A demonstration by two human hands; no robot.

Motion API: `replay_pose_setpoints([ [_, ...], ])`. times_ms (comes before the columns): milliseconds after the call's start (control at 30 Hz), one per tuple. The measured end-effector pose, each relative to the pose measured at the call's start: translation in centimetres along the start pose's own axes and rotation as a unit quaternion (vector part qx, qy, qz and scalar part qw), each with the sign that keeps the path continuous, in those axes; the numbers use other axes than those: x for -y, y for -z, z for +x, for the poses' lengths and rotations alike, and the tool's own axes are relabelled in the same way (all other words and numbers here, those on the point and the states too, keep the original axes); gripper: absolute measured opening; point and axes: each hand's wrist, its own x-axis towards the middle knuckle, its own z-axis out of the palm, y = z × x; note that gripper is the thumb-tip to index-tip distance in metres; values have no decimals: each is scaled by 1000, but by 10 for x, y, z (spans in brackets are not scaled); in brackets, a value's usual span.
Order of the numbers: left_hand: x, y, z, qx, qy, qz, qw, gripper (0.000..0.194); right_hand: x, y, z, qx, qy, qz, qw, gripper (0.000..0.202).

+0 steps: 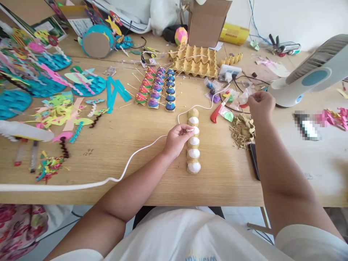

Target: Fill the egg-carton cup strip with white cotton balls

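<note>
A strip of egg-carton bumps (194,154) lies lengthwise on the table in front of me. Most bumps carry a white covering, while the farthest one is bare tan. My left hand (178,139) is beside the strip's upper part, its thumb and fingers pinched on a small white piece (190,129). Farther right, my right hand (261,103) is raised near the small plastic bags, fingers pressed together; what they hold, if anything, is too small to name. A red-handled cutter (215,114) lies between the strip and the bags.
Painted carton strips (170,90) with pins stand behind the strip. A fan (307,76) is at right, a phone (253,161) beside my right forearm. A white cable (130,159) crosses the table. Paper crafts (89,85) cover the left.
</note>
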Motion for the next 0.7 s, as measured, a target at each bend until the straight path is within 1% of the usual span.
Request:
replay_pose_setpoints([
  [33, 0, 0, 0, 2, 0, -2, 1000, 39, -2, 4, -4, -4, -36, -26, 999, 8],
  [67, 0, -1, 0, 2, -1, -5, 1000, 42, -2, 6, -9, 6, -42, -52, 998, 8],
  [133, -1, -1, 0, -1, 0, -14, 1000, 48, 5, 6, -14, 40, -20, -117, 992, 17],
  [200, -3, 0, 0, -5, 3, -18, 1000, 54, 13, 0, -15, 73, -3, -166, 983, 25],
  [300, -5, 2, 0, -1, 4, -11, 1000, 57, 19, -12, -11, 90, -1, -192, 977, 35],
  [400, -7, 2, 0, -1, 3, -10, 1000, 57, 18, -20, -6, 99, -9, -196, 976, 40],
  [467, -7, 2, 0, -8, 1, -13, 1000, 57, 18, -20, -7, 99, -10, -202, 974, 39],
  [567, -6, 0, 0, -6, -3, -16, 1000, 55, 22, -13, -10, 90, -11, -207, 974, 39],
  [700, -4, 0, -1, -2, -6, -13, 1000, 55, 31, -3, -8, 49, -17, -211, 976, 41],
])
